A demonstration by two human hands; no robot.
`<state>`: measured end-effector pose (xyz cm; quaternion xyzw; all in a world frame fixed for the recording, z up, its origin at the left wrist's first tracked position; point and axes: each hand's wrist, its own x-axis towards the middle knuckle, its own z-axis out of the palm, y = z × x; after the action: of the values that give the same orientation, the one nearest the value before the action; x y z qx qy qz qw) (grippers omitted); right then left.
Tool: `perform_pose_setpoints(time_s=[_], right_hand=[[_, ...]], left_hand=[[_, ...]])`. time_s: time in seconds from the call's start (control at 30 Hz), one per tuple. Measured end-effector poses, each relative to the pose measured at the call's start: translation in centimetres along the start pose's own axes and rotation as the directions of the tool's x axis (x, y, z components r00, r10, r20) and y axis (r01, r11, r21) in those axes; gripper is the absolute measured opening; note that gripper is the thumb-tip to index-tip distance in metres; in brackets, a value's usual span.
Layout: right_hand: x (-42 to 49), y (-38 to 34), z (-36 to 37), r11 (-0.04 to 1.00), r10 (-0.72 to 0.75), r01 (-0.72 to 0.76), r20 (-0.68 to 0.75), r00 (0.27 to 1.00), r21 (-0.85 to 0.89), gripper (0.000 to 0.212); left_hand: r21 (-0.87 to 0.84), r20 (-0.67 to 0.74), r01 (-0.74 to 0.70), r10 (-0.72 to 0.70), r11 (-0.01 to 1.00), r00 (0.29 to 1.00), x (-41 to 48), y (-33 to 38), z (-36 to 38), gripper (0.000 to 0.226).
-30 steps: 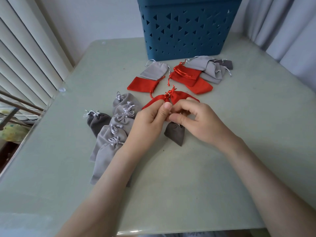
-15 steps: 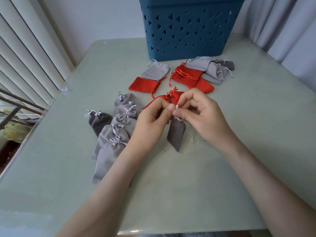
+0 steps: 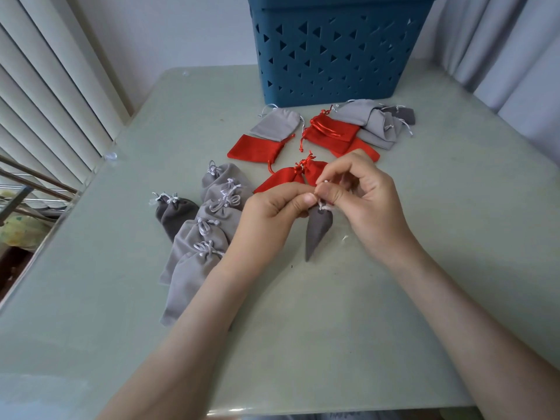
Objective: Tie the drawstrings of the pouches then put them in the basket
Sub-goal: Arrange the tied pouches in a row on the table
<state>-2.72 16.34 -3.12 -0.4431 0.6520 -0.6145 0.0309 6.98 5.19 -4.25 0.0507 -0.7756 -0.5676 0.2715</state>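
Pinching the drawstring [image 3: 323,205] at the neck of a dark grey pouch [image 3: 318,234], our hands meet over the middle of the table [image 3: 333,344]. The left hand [image 3: 272,213] grips the cord between thumb and forefinger with its other fingers curled under. The right hand [image 3: 363,204] pinches it from the other side, its spare fingers bent and raised. The pouch hangs below them, neck gathered, and we cannot tell whether its pointed end touches the table.

We judge that we are in the middle of knotting this one. The next move calls for pulling the two ends apart until the knot bites, keeping the neck closed, and only then letting go.

Just left of our hands lies a row of light grey pouches [image 3: 197,247] with bows, and beside them two dark grey ones [image 3: 172,212], also tied. Just beyond our fingers sit two tied red pouches [image 3: 291,177]. Farther off lie flat pouches with loose cords: a red one [image 3: 257,148], a grey one [image 3: 277,124], a red heap [image 3: 330,131] and a grey heap [image 3: 372,122].

At the far edge stands the blue basket [image 3: 333,56]. We cannot see inside it, and every pouch in view lies outside it, so much of the work seems left.
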Motion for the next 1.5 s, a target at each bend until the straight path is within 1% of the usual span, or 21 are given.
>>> perform_pose_setpoints(time_s=[0.07,0.2,0.27,0.33,0.4,0.47,0.5,0.57,0.63,0.7,0.77,0.87,0.97,1.03,1.1,1.17,1.23,1.3,1.37,1.43,1.5], right_hand=[[0.0,0.0,0.2,1.0,0.014,-0.014,0.001,1.0,0.016,0.019],[0.0,-0.2,0.3,0.995,0.057,-0.06,0.036,0.998,0.082,0.015],[0.0,-0.2,0.1,0.987,0.084,-0.098,0.103,0.991,0.13,0.009],[-0.1,0.1,-0.3,0.98,0.14,-0.164,0.195,0.971,0.113,0.02],[-0.1,0.3,-0.4,0.972,0.215,-0.233,0.281,0.935,0.031,0.02],[-0.2,0.5,0.0,0.956,0.281,-0.293,0.334,0.9,-0.016,0.01],[-0.2,0.5,0.2,0.943,0.311,-0.331,0.344,0.886,0.0,0.007],[-0.2,0.6,0.4,0.931,0.331,-0.364,0.336,0.882,0.038,0.011],[0.0,0.6,0.4,0.936,0.325,-0.35,0.31,0.893,0.025,0.014],[-0.1,0.7,0.4,0.937,0.33,-0.348,0.287,0.899,0.012,0.019],[-0.1,0.8,0.1,0.941,0.332,-0.336,0.274,0.902,-0.036,0.013],[0.1,0.7,-0.7,0.94,0.342,-0.331,0.244,0.908,-0.087,0.036],[0.3,0.5,-1.1,0.92,0.39,-0.387,0.231,0.891,-0.058,0.038],[0.3,0.8,-1.0,0.89,0.446,-0.455,0.226,0.866,-0.016,0.038],[0.4,1.2,-1.0,0.834,0.509,-0.538,0.205,0.836,0.123,0.038],[0.6,1.2,-1.0,0.754,0.543,-0.578,0.2,0.816,0.312,0.032],[0.6,1.2,-0.9,0.706,0.511,-0.551,0.219,0.831,0.444,0.024],[0.4,1.3,-0.7,0.743,0.411,-0.479,0.246,0.878,0.468,0.019],[0.2,1.4,-0.4,0.825,0.321,-0.398,0.248,0.914,0.402,0.012],[0.1,1.3,-0.1,0.908,0.263,-0.317,0.218,0.94,0.274,0.012],[0.1,1.1,0.3,0.952,0.208,-0.242,0.185,0.96,0.188,0.014]], left_hand=[[0.071,0.033,-0.037,0.034,0.997,0.999,-0.1,0.1,0.2,0.023],[0.126,0.043,-0.037,0.032,0.991,0.999,-0.1,0.3,0.1,0.019],[0.194,0.029,-0.052,0.048,0.98,0.998,-0.1,0.2,0.1,0.016],[0.237,-0.023,-0.023,0.029,0.971,0.999,-0.1,-0.1,0.2,0.024],[0.197,-0.105,0.043,-0.023,0.979,0.994,0.0,-0.2,0.1,0.031],[0.169,-0.165,0.078,-0.05,0.983,0.985,-0.1,0.0,0.0,0.027],[0.155,-0.179,0.079,-0.05,0.985,0.983,-0.1,0.1,0.1,0.023],[0.068,-0.182,0.088,-0.074,0.994,0.98,-0.2,0.4,0.3,0.018],[-0.049,-0.166,0.107,-0.114,0.993,0.98,-0.2,0.5,0.5,0.018],[-0.109,-0.147,0.106,-0.122,0.988,0.982,-0.1,0.5,0.6,0.019],[-0.121,-0.133,0.102,-0.118,0.987,0.984,-0.1,0.5,0.5,0.02],[-0.086,-0.163,0.116,-0.129,0.989,0.978,-0.1,0.3,0.4,0.019],[0.002,-0.174,0.124,-0.121,0.992,0.977,-0.2,0.4,0.6,0.022],[0.017,-0.166,0.134,-0.129,0.991,0.978,-0.2,0.3,0.8,0.031],[0.019,-0.178,0.126,-0.121,0.992,0.977,-0.2,0.1,0.7,0.041],[0.046,-0.22,0.118,-0.105,0.992,0.97,-0.2,0.2,0.8,0.035],[0.039,-0.279,0.137,-0.121,0.99,0.953,-0.2,0.4,0.8,0.025],[-0.003,-0.315,0.16,-0.153,0.987,0.937,-0.2,0.5,0.9,0.019],[-0.017,-0.316,0.174,-0.17,0.985,0.933,-0.2,0.4,0.9,0.013],[0.021,-0.322,0.182,-0.166,0.983,0.932,-0.2,0.3,0.9,0.009],[0.066,-0.345,0.185,-0.152,0.98,0.926,-0.2,0.2,0.9,0.007]])
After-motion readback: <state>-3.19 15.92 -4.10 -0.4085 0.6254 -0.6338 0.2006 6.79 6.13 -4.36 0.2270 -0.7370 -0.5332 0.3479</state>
